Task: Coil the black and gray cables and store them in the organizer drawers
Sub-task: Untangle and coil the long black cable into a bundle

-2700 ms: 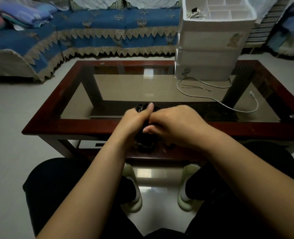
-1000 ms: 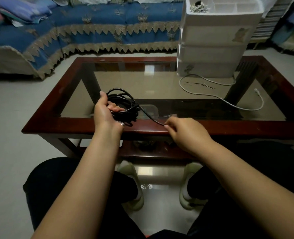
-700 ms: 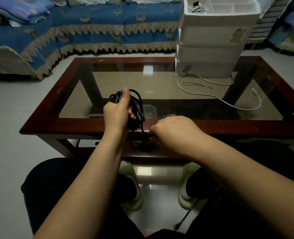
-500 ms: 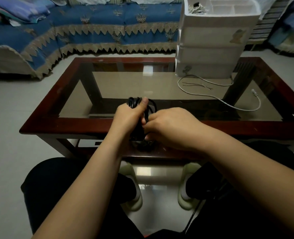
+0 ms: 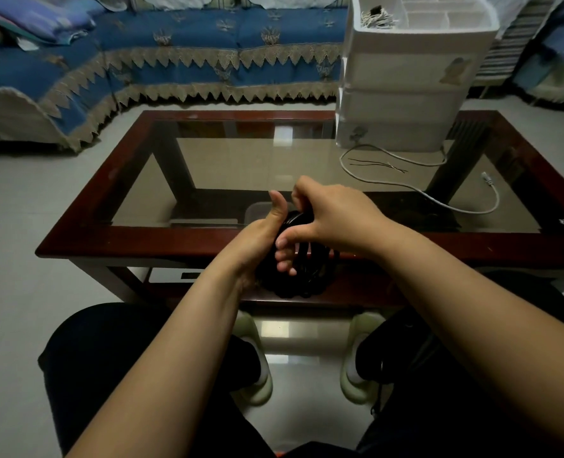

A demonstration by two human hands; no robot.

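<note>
The black cable is a bundle of loops held over the near wooden edge of the glass table. My left hand grips the bundle from the left, thumb pointing up. My right hand curls over the top of the loops, fingers wrapped round the strands. The gray cable lies loose on the glass at the right, its plug near the right frame. The white organizer with its drawers shut stands at the table's far right.
The organizer's open top tray holds a small bundle of ties. Thin dark wires lie on the glass by the gray cable. A blue sofa runs along the back. My knees and shoes are below the table edge.
My right hand pulled a black strand out to the right, then came back to the bundle and now curls over its top. The bundle moved right, to the middle of the near edge.
</note>
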